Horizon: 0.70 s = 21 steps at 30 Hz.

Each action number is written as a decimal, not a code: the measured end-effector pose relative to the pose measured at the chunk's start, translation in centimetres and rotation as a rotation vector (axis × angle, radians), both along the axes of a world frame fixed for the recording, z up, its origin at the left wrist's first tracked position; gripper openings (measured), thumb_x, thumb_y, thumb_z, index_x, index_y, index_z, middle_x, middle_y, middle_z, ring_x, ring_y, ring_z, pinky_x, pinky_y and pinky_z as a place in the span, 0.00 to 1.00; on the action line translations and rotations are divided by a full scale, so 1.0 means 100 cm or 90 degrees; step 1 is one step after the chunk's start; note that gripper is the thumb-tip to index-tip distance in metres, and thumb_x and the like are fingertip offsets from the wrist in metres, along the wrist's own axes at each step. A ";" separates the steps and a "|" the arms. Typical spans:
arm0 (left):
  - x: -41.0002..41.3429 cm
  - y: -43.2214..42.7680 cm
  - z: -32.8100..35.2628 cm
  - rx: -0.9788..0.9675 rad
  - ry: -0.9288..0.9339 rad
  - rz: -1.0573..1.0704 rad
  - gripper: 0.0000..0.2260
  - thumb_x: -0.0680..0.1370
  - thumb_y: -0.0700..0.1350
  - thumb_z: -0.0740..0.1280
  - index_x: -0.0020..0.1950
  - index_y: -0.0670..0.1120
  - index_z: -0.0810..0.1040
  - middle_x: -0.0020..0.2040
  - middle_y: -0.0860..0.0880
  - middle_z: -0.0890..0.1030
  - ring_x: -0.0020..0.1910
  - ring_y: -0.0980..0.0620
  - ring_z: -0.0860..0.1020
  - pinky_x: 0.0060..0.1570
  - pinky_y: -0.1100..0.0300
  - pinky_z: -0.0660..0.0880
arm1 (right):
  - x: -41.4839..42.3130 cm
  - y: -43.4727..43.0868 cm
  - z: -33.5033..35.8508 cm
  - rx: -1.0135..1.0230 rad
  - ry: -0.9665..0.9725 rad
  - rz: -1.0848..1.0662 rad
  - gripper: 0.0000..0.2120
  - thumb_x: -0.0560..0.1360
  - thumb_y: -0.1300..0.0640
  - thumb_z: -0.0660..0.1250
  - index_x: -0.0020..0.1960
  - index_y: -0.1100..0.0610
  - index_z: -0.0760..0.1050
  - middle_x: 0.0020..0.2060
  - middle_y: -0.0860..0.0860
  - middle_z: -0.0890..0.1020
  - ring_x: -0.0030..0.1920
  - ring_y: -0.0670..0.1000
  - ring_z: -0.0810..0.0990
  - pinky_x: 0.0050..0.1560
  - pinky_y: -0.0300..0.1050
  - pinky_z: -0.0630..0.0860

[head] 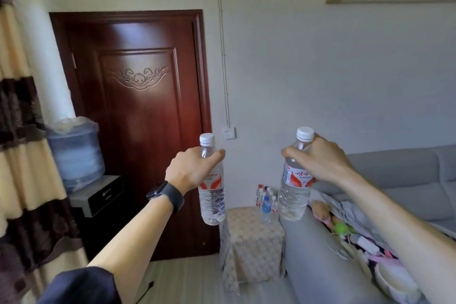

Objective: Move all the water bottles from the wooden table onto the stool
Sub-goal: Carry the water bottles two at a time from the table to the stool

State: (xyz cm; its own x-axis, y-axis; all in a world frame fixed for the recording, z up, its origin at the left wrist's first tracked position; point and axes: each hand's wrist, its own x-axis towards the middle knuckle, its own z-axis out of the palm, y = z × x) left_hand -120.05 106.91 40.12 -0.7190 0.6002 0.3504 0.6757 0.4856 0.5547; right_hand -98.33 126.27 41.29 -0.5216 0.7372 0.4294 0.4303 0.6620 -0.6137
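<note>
My left hand (191,170) grips a clear water bottle (212,201) with a white cap and red label by its neck, held upright in the air. My right hand (318,159) grips a second, like water bottle (293,198) near its shoulder, also upright and aloft. Ahead and lower stands the stool (251,242), draped in a patterned beige cloth, between the door and the sofa. Several small bottles (266,202) stand at its back right corner. Both held bottles hang above the stool's level, one to each side of it. The wooden table is out of sight.
A grey sofa (394,180) runs along the right, its armrest touching the stool, with clothes and a bowl (392,281) on the seat. A dark red door (138,118) is behind the stool. A water dispenser (76,155) and a curtain (22,155) stand left.
</note>
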 end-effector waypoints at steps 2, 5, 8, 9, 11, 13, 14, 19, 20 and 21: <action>-0.024 0.039 -0.004 -0.017 -0.009 0.003 0.27 0.68 0.74 0.55 0.45 0.56 0.83 0.42 0.54 0.85 0.39 0.49 0.82 0.45 0.52 0.82 | -0.028 0.041 0.001 -0.006 -0.012 0.010 0.25 0.61 0.31 0.64 0.45 0.51 0.76 0.38 0.44 0.83 0.40 0.47 0.79 0.37 0.43 0.70; -0.060 0.091 -0.015 -0.020 -0.008 0.019 0.28 0.67 0.74 0.54 0.45 0.57 0.83 0.42 0.54 0.84 0.40 0.50 0.81 0.46 0.53 0.80 | -0.070 0.097 -0.002 -0.007 -0.010 0.021 0.25 0.62 0.32 0.64 0.46 0.52 0.75 0.38 0.44 0.82 0.41 0.47 0.78 0.37 0.43 0.69; -0.100 0.135 -0.030 -0.021 -0.024 0.037 0.27 0.67 0.75 0.55 0.46 0.58 0.83 0.41 0.55 0.83 0.40 0.51 0.81 0.43 0.55 0.79 | -0.109 0.146 -0.015 -0.023 -0.023 0.037 0.26 0.63 0.32 0.64 0.48 0.53 0.75 0.39 0.45 0.82 0.43 0.49 0.79 0.38 0.44 0.69; -0.114 0.149 -0.036 -0.020 -0.032 0.040 0.27 0.67 0.75 0.55 0.46 0.58 0.83 0.41 0.55 0.83 0.40 0.51 0.81 0.43 0.55 0.79 | -0.122 0.161 -0.022 -0.033 -0.028 0.044 0.27 0.63 0.33 0.64 0.48 0.53 0.76 0.39 0.45 0.83 0.43 0.49 0.80 0.39 0.44 0.70; -0.142 0.176 -0.049 -0.014 -0.045 0.044 0.28 0.67 0.76 0.55 0.45 0.58 0.82 0.40 0.55 0.82 0.40 0.52 0.80 0.43 0.55 0.79 | -0.147 0.189 -0.036 -0.052 -0.032 0.052 0.27 0.62 0.33 0.63 0.48 0.53 0.77 0.38 0.45 0.83 0.44 0.50 0.80 0.40 0.45 0.72; -0.172 0.204 -0.064 -0.005 -0.056 0.048 0.28 0.67 0.77 0.55 0.43 0.56 0.81 0.38 0.56 0.81 0.38 0.52 0.79 0.40 0.56 0.78 | -0.174 0.218 -0.053 -0.068 -0.033 0.050 0.26 0.62 0.33 0.64 0.48 0.52 0.77 0.38 0.45 0.83 0.43 0.49 0.81 0.42 0.45 0.74; -0.187 0.218 -0.072 -0.003 -0.062 0.047 0.28 0.68 0.77 0.56 0.42 0.55 0.79 0.38 0.56 0.81 0.38 0.53 0.79 0.39 0.57 0.76 | -0.187 0.231 -0.061 -0.074 -0.036 0.046 0.26 0.62 0.33 0.64 0.47 0.52 0.77 0.38 0.45 0.84 0.43 0.49 0.81 0.44 0.46 0.75; -0.258 0.282 -0.123 -0.016 -0.117 -0.004 0.25 0.68 0.75 0.57 0.46 0.57 0.78 0.43 0.54 0.81 0.42 0.51 0.79 0.42 0.54 0.76 | -0.247 0.289 -0.110 -0.123 -0.020 0.022 0.29 0.61 0.31 0.64 0.47 0.55 0.77 0.41 0.49 0.84 0.47 0.56 0.82 0.51 0.52 0.78; -0.269 0.294 -0.136 -0.022 -0.148 -0.014 0.25 0.68 0.74 0.57 0.46 0.56 0.79 0.43 0.54 0.82 0.42 0.51 0.80 0.44 0.53 0.78 | -0.256 0.298 -0.123 -0.140 -0.014 0.020 0.31 0.61 0.30 0.64 0.47 0.56 0.77 0.41 0.51 0.84 0.47 0.57 0.82 0.52 0.53 0.78; -0.280 0.305 -0.149 -0.022 -0.181 -0.021 0.25 0.68 0.73 0.58 0.46 0.55 0.79 0.42 0.54 0.82 0.43 0.51 0.80 0.47 0.51 0.79 | -0.266 0.307 -0.137 -0.156 -0.014 0.024 0.32 0.61 0.30 0.64 0.48 0.57 0.77 0.42 0.52 0.84 0.48 0.57 0.83 0.52 0.54 0.78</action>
State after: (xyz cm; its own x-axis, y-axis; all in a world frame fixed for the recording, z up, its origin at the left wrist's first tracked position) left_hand -148.03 137.37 25.21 -0.7651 0.6333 0.1164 0.5115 0.4881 0.7072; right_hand -124.90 156.93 27.62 -0.5580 0.7977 0.2288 0.4235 0.5109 -0.7481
